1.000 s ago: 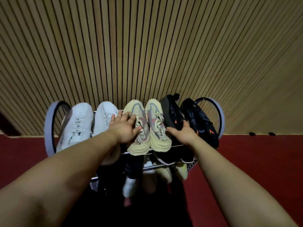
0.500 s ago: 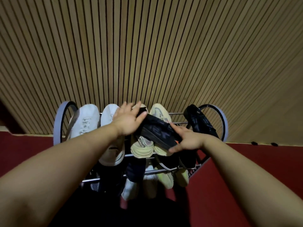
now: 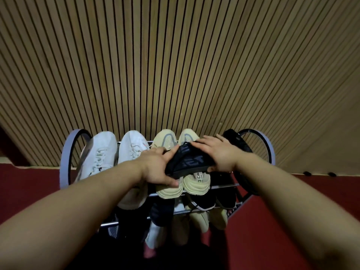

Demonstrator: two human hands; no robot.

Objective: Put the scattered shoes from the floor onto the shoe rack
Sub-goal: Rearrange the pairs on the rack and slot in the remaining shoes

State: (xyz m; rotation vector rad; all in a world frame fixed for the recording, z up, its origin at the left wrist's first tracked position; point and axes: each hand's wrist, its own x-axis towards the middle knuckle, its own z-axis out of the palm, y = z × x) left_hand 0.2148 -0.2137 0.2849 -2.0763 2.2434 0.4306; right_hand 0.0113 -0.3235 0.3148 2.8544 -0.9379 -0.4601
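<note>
White sneakers (image 3: 101,152), two of them, sit at the left of the shoe rack's (image 3: 65,168) top shelf, then two cream sneakers (image 3: 196,182). Just above those, the left hand (image 3: 155,168) and right hand (image 3: 220,152) each clasp an end of one black shoe (image 3: 191,162), lying crosswise. It looks light, soft on top and stiffer along the sole, so the ends seem the sound hold. A second black shoe (image 3: 241,145) leans far right. The lower shelves are too dim to count.
</note>
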